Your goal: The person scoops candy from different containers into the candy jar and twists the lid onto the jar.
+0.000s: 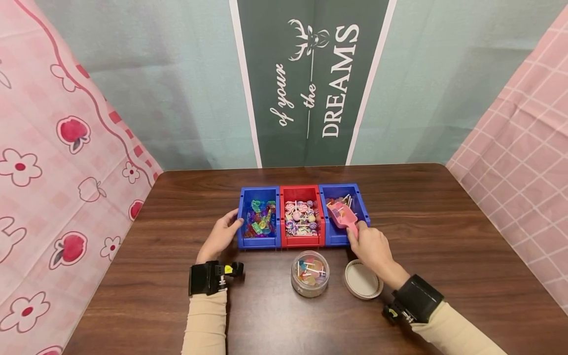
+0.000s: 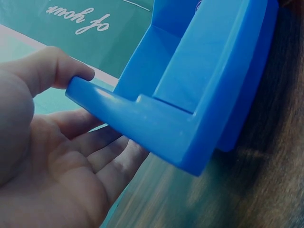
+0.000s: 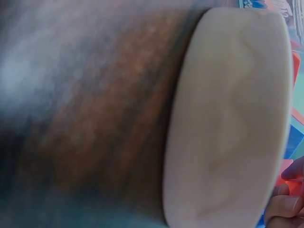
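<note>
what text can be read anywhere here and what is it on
"of your": dark green panel; also upside down in the left wrist view
"the": same panel
"DREAMS": same panel, in capitals
Yellow tag at the left wrist: too small to read
Yellow tag at the right wrist: too small to read

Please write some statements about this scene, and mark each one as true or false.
1. The right hand holds a pink scoop. True.
2. The red bin stands between the left blue bin and the right blue bin. True.
3. The pink scoop is over the red bin. False: it is at the right blue bin.
4. The left hand touches the left blue bin. True.
5. The lid covers the jar. False: the lid lies on the table beside the jar.
</note>
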The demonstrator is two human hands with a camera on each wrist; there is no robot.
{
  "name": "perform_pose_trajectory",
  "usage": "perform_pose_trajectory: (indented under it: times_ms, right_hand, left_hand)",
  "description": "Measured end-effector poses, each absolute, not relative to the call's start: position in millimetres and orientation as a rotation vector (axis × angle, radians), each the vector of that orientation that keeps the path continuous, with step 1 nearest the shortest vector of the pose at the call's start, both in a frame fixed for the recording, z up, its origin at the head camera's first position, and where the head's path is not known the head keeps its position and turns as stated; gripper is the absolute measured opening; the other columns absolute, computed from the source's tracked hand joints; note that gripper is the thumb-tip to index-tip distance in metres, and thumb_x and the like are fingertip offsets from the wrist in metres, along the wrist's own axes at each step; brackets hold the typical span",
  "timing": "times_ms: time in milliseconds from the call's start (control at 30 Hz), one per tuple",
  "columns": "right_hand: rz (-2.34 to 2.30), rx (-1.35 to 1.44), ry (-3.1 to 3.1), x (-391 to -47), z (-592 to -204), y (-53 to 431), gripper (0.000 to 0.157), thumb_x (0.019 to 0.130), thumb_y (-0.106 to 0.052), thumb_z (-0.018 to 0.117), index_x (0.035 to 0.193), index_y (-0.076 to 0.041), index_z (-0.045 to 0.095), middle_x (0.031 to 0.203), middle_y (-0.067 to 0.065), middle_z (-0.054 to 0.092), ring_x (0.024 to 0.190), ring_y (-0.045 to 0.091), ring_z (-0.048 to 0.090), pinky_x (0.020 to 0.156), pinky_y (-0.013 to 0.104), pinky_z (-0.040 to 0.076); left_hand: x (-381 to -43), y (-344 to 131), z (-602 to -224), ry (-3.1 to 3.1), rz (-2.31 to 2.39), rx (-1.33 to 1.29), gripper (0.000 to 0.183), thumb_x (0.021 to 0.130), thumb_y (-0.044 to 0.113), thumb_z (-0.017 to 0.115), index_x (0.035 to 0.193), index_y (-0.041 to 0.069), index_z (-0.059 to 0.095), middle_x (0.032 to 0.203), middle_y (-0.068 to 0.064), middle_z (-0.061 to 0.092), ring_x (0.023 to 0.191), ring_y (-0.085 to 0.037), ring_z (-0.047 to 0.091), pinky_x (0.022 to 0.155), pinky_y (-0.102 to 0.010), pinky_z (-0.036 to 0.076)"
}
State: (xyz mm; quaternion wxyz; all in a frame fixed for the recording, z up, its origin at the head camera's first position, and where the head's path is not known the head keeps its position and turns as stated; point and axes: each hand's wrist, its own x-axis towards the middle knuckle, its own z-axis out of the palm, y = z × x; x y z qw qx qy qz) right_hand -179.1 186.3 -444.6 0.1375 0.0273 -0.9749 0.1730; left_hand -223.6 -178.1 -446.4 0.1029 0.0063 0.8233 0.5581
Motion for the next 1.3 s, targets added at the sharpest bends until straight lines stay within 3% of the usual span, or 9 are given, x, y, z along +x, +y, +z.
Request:
perform_pose_trajectory:
  times_ms: [367,1300]
  right_hand:
    - [0.514,0.082,-2.793,-176.6,-443.8,187.7,0.024,0.091,-0.019,0.061,0.089,0.005,0.059,0.057,0.014,0.056,0.053,0.033,0.057,0.049,0.047,0.045]
    - [0.613,0.184,-2.677,-148.4,-418.4,198.4,0.016,0.088,-0.012,0.066,0.089,0.002,0.058,0.053,0.003,0.046,0.050,0.017,0.042,0.047,0.028,0.031]
  left_hand:
    - [-223.5,-179.2,-446.5,2.420,1.652,0.010,0.050,0.104,0.018,0.040,0.148,-0.002,0.031,0.148,-0.027,0.042,0.135,-0.038,0.046,0.114,-0.053,0.037]
    - [-222.5,-178.6,-445.7,2.411,1.653,0.033,0.049,0.104,0.017,0.039,0.148,-0.002,0.030,0.148,-0.027,0.042,0.133,-0.037,0.047,0.114,-0.053,0.037]
